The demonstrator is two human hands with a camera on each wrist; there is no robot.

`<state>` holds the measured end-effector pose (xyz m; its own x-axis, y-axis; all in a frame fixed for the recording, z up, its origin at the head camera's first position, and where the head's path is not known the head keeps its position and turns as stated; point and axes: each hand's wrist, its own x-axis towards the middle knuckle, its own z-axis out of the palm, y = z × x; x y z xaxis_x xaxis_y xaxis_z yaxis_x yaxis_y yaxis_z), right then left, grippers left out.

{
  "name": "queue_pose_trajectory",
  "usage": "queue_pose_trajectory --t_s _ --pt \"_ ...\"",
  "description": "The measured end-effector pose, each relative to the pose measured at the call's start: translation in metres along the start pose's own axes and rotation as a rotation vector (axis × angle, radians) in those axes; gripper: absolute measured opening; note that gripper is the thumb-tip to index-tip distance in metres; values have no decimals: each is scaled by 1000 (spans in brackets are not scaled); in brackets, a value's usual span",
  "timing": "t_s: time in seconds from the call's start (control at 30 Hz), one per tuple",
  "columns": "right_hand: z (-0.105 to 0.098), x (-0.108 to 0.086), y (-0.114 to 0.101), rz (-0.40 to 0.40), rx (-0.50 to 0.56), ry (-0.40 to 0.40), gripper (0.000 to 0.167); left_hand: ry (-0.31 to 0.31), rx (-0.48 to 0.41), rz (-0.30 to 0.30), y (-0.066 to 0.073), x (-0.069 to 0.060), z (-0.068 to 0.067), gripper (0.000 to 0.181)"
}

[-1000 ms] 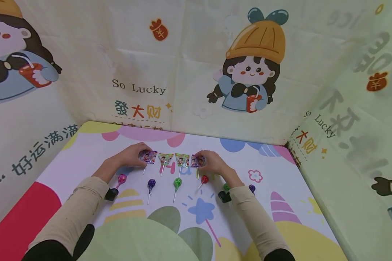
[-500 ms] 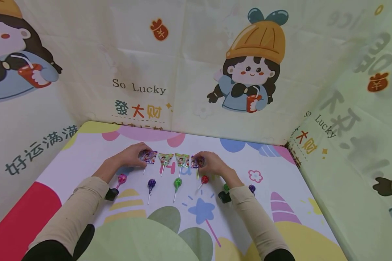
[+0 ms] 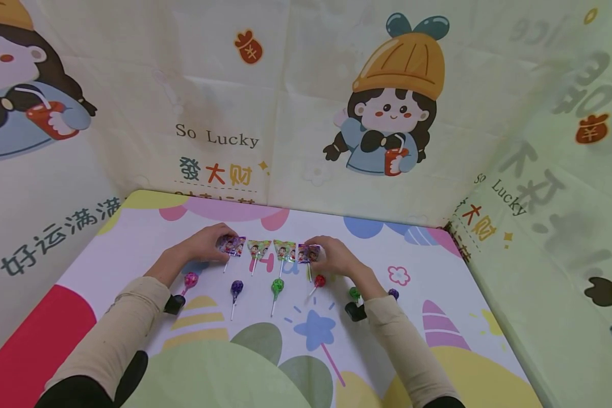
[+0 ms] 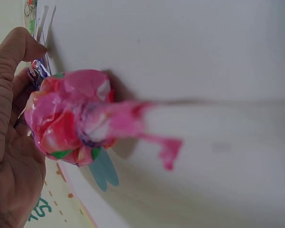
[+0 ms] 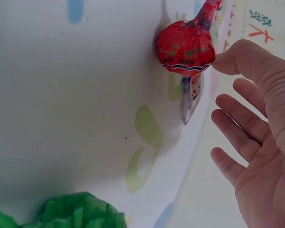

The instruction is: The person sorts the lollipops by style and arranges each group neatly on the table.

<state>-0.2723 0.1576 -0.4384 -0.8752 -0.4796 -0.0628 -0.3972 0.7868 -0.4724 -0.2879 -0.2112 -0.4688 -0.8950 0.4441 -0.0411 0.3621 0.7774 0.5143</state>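
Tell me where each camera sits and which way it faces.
Head: on the head, facing forward, down over lollipops; left grip, right grip, sleeves show.
Left wrist: worn there, facing the left grip, which shows beyond a pink lollipop.
Right wrist: worn there, facing the right grip, which shows beside a red lollipop.
Head and right wrist share that red lollipop.

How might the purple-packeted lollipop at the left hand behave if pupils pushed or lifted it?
The purple-packeted lollipop would probably slide rather than roll, since its packet flares out wide. That glossy wrapping might feel slippery and crinkle when pinched. Its straight, slim stick looks likely to stay stiff when lifted.
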Motion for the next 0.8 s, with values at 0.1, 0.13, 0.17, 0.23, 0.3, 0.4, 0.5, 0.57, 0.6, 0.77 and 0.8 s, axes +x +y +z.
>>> queue_pose_trajectory --t_s 0.1,0.13,0.17,0.23,0.3,0.4,0.5,0.57,0.6,0.77,0.8 --pt "-2 -6 0 -24 2 14 56 2 -1 -3 0 0 0 60" --pt "-2 -7 0 -31 2 18 56 2 -1 -4 0 0 0 60" --pt "-3 -9 0 -34 1 22 57 1 -2 -6 1 0 0 60" --pt "-3 -13 0 -38 10 28 57 -2 -4 -12 1 0 0 60" --pt "-4 -17 1 -34 22 35 57 -2 -6 -17 0 0 1 60" --pt "-5 -23 1 -43 37 56 56 -1 -3 -14 -1 1 2 60" --pt "-7 -29 3 -68 48 77 55 -1 -3 -15 -1 1 2 60" --pt "-7 -33 4 -85 52 86 56 -3 -5 -14 -1 1 2 60" --pt "-8 -35 4 -87 58 87 56 -3 -7 -15 -1 0 2 60" --pt "-7 -45 4 -99 56 104 58 -1 -6 -13 0 0 2 60" --pt "-6 -47 4 -104 55 108 58 -2 -7 -13 0 0 2 60"
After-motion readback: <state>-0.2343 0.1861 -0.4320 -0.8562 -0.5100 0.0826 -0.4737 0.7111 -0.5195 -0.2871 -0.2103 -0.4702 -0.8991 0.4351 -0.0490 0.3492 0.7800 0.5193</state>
